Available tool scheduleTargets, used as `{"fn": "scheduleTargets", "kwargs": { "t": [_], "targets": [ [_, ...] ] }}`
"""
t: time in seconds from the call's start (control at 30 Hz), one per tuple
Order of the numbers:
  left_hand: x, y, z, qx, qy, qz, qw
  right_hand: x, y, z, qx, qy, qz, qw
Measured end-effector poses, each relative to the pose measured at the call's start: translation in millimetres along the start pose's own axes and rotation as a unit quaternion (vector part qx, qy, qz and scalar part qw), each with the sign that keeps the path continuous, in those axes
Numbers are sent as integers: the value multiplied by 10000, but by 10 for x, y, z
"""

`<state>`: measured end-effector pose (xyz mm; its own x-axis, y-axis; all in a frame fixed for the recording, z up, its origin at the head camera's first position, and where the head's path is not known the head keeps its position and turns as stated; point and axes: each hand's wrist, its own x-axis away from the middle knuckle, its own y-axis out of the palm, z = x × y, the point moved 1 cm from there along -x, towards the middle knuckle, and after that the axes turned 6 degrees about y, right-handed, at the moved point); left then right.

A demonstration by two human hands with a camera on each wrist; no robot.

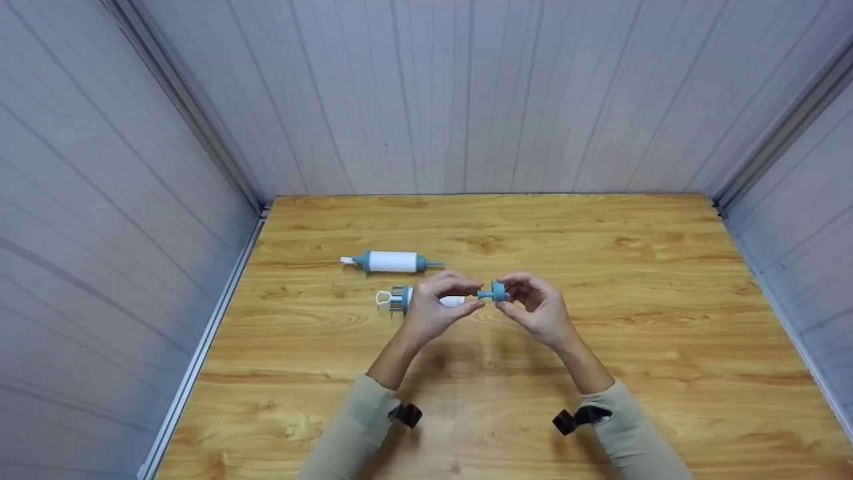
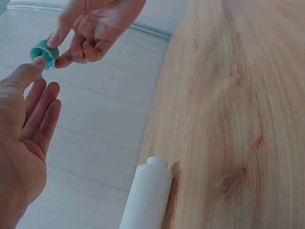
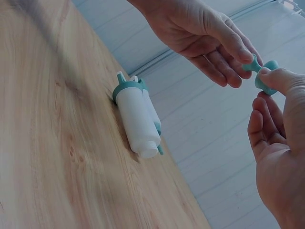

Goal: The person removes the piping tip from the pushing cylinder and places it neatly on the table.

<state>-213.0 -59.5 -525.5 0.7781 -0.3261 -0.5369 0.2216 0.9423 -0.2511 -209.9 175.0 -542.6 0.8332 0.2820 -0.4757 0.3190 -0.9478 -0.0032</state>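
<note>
Between both hands, above the table, is a small teal nozzle cap (image 1: 498, 291) with a wide round collar and a thin stem. My left hand (image 1: 432, 308) pinches the stem end between thumb and fingertip. The collar is pinched by my right hand (image 1: 541, 310), as the right wrist view also shows. Under the left hand lies a white toy syringe (image 3: 138, 119) with a teal flange and a white loop handle; its short white neck (image 2: 157, 161) is bare. The left hand hides part of its barrel in the head view.
Farther back lies a second white toy syringe (image 1: 393, 261), with a thin teal tip on its right end. The wooden table (image 1: 666, 347) is bounded by pale panels (image 1: 433, 100) behind and on both sides. Black straps (image 1: 406, 415) sit on both wrists.
</note>
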Motion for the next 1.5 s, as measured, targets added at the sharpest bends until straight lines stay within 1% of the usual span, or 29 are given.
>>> {"fn": "scheduleTargets", "kwargs": {
  "t": [0.17,0.27,0.47,0.63,0.77,0.9,1.17,1.4,1.5],
  "targets": [
    [2,-7,8,67,-89,51,9999,6,-16,-25,12,127,71,9999],
    [4,-18,6,57,-89,74,9999,18,-43,-34,12,109,81,9999],
    [10,-41,7,31,-100,60,9999,58,-133,-22,46,62,172,9998],
    [17,-38,2,26,-140,79,9999,96,-207,-15,138,187,307,9993],
    [-6,-4,-12,9,-68,83,9999,123,-272,-11,205,231,388,9988],
    [-53,34,-24,-1,-88,52,9999,153,-353,2,208,248,485,9983],
    [-137,115,-71,64,-229,23,9997,203,-528,-9,219,324,717,9967],
    [-205,209,-69,99,-402,-65,9991,214,-681,-44,214,238,886,9955],
    [-232,250,-70,147,-409,-81,9990,216,-758,-62,180,191,995,9947]
  ]
}}
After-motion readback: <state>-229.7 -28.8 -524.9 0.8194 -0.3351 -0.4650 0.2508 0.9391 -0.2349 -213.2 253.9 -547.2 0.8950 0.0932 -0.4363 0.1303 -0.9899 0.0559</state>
